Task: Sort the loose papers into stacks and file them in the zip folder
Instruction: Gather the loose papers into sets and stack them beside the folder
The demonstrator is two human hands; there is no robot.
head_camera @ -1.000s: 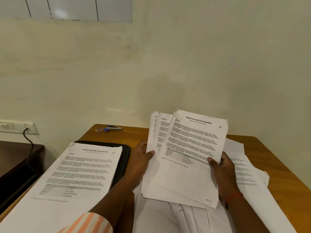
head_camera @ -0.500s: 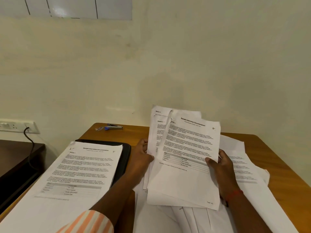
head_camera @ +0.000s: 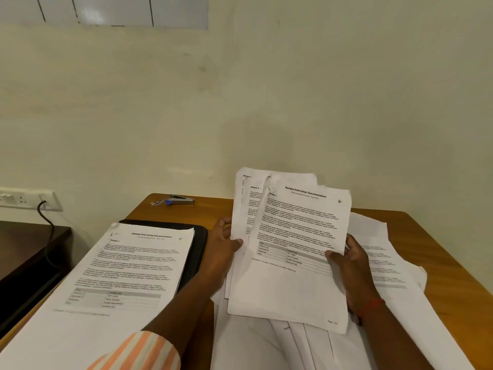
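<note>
A wooden table [head_camera: 440,249] with an orange-brown top fills the lower half of the frame, pushed against a plain cream wall [head_camera: 266,102] that takes up the whole upper half. At the upper left of the frame a pale panel with dark dividing lines [head_camera: 106,9] is set in the wall. At the left edge a white switch-and-socket plate [head_camera: 29,200] holds a plug with a black cable [head_camera: 48,236] hanging down over a darker, lower piece of furniture [head_camera: 29,249].

Near the table's far edge, left of centre, lies a small stapler [head_camera: 181,200] with a blue end. Below it a black zip folder [head_camera: 197,241] lies flat, mostly covered by a neat stack of printed pages [head_camera: 128,276] that runs to the lower left corner.

At centre right, the left hand [head_camera: 224,244] and right hand [head_camera: 352,265] each grasp a side edge of a fanned sheaf of papers [head_camera: 290,263], thumbs on the front, raised and tilted toward the camera. The top sheet is headed "Sample Internship Documentation". Under the sheaf, loose papers [head_camera: 394,271] sprawl unevenly across the table's right and lower centre. A striped orange-and-white sleeve [head_camera: 138,353] shows at the bottom edge, and a red band [head_camera: 373,305] circles the right wrist.
</note>
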